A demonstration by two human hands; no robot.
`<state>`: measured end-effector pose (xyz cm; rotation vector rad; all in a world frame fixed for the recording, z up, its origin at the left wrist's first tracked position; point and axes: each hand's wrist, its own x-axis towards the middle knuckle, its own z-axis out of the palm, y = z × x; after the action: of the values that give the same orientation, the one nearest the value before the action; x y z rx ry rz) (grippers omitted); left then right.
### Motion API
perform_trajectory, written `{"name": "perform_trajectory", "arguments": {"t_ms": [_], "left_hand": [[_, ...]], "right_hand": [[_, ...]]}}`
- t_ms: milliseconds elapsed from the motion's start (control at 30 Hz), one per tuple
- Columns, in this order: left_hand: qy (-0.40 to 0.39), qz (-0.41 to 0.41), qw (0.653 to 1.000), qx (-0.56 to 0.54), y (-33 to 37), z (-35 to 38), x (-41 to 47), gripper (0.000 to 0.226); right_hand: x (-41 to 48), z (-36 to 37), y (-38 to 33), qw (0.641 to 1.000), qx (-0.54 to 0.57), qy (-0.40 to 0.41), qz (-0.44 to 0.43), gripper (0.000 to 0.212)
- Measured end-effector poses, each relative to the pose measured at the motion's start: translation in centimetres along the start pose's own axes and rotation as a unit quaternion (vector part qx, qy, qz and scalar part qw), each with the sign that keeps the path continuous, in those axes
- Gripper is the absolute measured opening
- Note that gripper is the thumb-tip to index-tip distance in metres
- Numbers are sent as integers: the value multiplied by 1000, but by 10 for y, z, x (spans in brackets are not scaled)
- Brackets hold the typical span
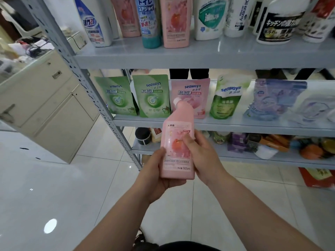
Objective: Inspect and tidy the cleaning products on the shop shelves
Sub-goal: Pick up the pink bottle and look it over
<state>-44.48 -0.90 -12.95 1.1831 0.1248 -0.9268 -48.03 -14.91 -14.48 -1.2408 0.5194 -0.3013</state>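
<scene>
Pink bottle (175, 149): held upright with a slight tilt, off the shelves, label facing the camera, white cap (176, 102) on an angled neck.

Left hand (159, 173) cups the base and lower left edge, with its thumb on the front. Right hand (204, 156) wraps the right side, thumb pressed on the label. Both hands are curled round it, neither spread.

Handling, my read:
- Rigid plastic and flat-sided. The label reads 500 ml, so moderate weight if full.
- The glossy skin could slip. Grip the flat body mid-height, not the neck or cap.
- Can't tell whether the cap is tight.

Relative to the bottle:
- Directly behind its neck: pink pouch (192, 95) on the middle shelf (235, 125).
- Behind and to the left: two green pouches (151, 96).
- Well above: upper shelf (181, 57) with a matching pink bottle (176, 22), which is probably its row.
- Behind, low and to the right: bottom-shelf clutter, too blurred to name.
- Far left: beige cabinet (45, 98).
</scene>
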Motion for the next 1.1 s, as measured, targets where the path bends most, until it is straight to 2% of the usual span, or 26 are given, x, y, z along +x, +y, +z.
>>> {"name": "perform_trajectory", "arguments": {"t_ms": [33, 100, 167, 200, 267, 333, 367, 400, 467, 533, 567, 667, 767, 867, 1000, 1100], "left_hand": [[3, 17, 1000, 21, 0, -1, -1, 39], [18, 80, 993, 88, -2, -5, 0, 38], [24, 145, 972, 181, -6, -8, -1, 43], [16, 159, 961, 224, -7, -9, -1, 43], [4, 168, 941, 294, -4, -12, 0, 36], [44, 188, 923, 333, 9, -22, 3, 24], [65, 193, 921, 333, 15, -29, 6, 28], [72, 187, 926, 321, 20, -38, 9, 43], [27, 124, 959, 254, 28, -53, 13, 69], [-57, 75, 975, 199, 35, -62, 16, 64], [-72, 76, 974, 201, 40, -66, 16, 58], [-36, 124, 959, 253, 52, -80, 18, 51], [4, 165, 918, 361, 63, -101, 26, 52], [17, 204, 887, 415, 77, -114, 28, 48], [12, 228, 872, 433, 101, -129, 31, 50], [-51, 225, 899, 371, 123, -142, 26, 53]], "right_hand": [[-1, 2, 1, 999, -35, 2, -12, 33], [-6, 7, 3, 995, -99, -24, -2, 69], [-7, 15, 5, 994, -87, -42, 49, 89], [-6, 18, 5, 995, -49, -32, 78, 85], [-2, 20, 2, 992, 34, 7, 123, 54], [1, 21, 3, 991, 59, 32, 118, 34], [1, 24, 4, 991, 66, 33, 107, 32], [0, 28, 4, 992, 72, 25, 97, 32], [-2, 42, 3, 993, 75, -5, 87, 31], [-3, 58, 2, 995, 56, -15, 77, 32], [-2, 65, 1, 997, 37, -11, 67, 35], [6, 84, -14, 996, -86, 11, 16, 41], [23, 96, -52, 972, -220, 66, -54, 27], [47, 113, -92, 932, -328, 69, -135, 36], [73, 143, -118, 873, -445, 48, -193, 42], [80, 163, -119, 809, -492, 60, -316, 40]]}}
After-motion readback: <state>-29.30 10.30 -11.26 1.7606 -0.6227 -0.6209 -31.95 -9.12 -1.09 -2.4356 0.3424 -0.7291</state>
